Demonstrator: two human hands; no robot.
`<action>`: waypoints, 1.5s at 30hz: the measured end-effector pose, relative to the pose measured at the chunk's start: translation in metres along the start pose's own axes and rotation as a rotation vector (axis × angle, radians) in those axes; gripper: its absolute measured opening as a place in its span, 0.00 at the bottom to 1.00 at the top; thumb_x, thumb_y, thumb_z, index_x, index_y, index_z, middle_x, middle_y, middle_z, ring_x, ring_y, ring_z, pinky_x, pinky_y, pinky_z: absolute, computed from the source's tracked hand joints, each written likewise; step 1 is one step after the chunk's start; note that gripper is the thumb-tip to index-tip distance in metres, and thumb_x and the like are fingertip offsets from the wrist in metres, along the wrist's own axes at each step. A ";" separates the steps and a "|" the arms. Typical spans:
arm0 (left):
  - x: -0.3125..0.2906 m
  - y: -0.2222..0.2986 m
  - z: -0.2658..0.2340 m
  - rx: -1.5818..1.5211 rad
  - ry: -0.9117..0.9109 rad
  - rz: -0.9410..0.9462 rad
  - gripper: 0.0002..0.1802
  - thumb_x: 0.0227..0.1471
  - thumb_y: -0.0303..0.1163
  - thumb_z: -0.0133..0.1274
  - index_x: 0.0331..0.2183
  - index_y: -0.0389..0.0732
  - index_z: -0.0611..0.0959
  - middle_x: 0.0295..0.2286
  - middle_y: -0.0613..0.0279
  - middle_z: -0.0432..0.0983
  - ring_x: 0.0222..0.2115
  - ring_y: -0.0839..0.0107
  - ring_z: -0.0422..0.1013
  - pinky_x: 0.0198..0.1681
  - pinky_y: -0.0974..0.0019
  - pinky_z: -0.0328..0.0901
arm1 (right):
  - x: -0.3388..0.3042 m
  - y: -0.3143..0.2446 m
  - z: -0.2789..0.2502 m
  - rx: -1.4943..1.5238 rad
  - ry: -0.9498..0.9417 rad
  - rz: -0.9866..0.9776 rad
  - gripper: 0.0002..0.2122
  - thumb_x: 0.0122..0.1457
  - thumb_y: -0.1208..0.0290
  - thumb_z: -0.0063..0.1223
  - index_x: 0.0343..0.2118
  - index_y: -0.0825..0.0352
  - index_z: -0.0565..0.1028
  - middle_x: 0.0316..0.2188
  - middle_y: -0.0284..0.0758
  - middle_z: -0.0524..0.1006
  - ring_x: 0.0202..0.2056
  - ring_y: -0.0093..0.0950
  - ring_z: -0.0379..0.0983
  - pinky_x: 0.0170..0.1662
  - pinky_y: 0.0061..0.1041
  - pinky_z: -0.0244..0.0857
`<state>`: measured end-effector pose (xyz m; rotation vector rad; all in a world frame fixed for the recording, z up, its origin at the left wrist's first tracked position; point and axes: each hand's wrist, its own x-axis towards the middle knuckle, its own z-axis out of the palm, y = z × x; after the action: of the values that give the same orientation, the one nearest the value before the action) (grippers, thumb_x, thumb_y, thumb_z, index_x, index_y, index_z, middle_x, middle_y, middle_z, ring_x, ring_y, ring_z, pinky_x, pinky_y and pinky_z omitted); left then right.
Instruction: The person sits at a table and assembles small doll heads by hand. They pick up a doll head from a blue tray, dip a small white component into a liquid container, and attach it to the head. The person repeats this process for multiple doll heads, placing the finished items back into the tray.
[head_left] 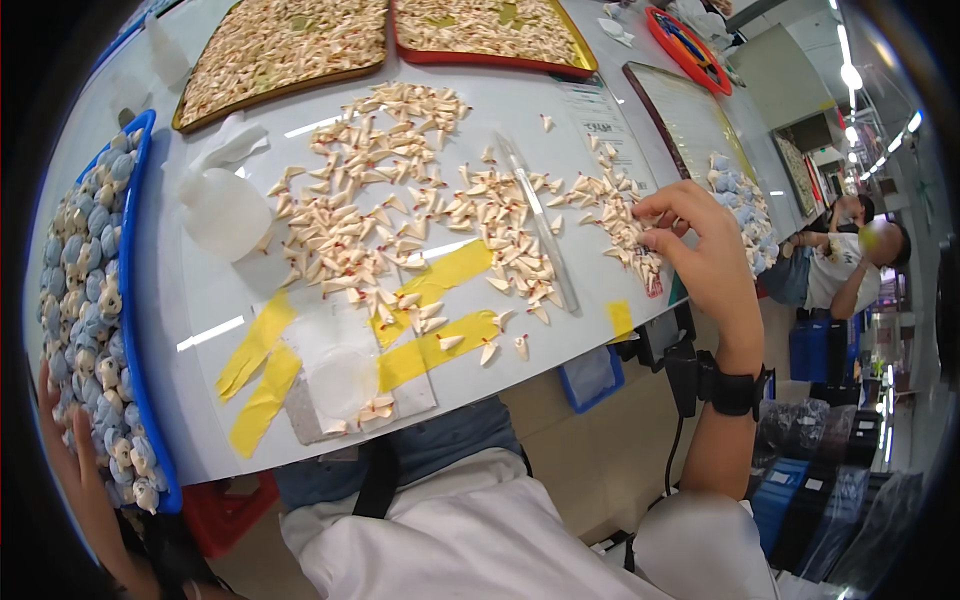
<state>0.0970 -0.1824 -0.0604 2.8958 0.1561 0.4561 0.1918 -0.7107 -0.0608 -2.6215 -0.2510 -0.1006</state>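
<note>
My right hand (700, 235) is over a small heap of cream cone-shaped pieces with red tips (615, 205) at the table's right. Its thumb and index finger are bent and apart, with the fingertips at the heap. No piece can be made out between them. At the far left, my left hand (80, 485) is beside a blue tray (140, 240) full of small blue-and-cream figures (85, 300). The left fingers are spread along the tray's outer side and over its near figures. A larger spread of the cone-shaped pieces (350, 220) covers the middle of the table.
A clear pen-like stick (540, 220) lies among the pieces. Left of them stands a white squeeze bottle (225, 215). Yellow tape strips (445, 270) and a round clear dish (342, 382) are near the front edge. Two trays of pieces (290, 50) (490, 30) stand behind. People (850, 260) sit far right.
</note>
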 end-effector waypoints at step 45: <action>-0.075 0.132 0.037 -1.432 -0.098 -0.146 0.14 0.45 0.35 0.58 0.27 0.38 0.72 0.35 0.49 0.66 0.24 0.67 0.70 0.24 0.72 0.67 | -0.004 0.009 0.001 0.440 0.112 0.176 0.11 0.48 0.80 0.50 0.37 0.73 0.73 0.30 0.30 0.71 0.33 0.17 0.65 0.39 0.15 0.59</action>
<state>0.0474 -0.3276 -0.0875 1.4795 -0.0014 0.2192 0.1898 -0.7183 -0.0659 -2.1803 0.0009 -0.1160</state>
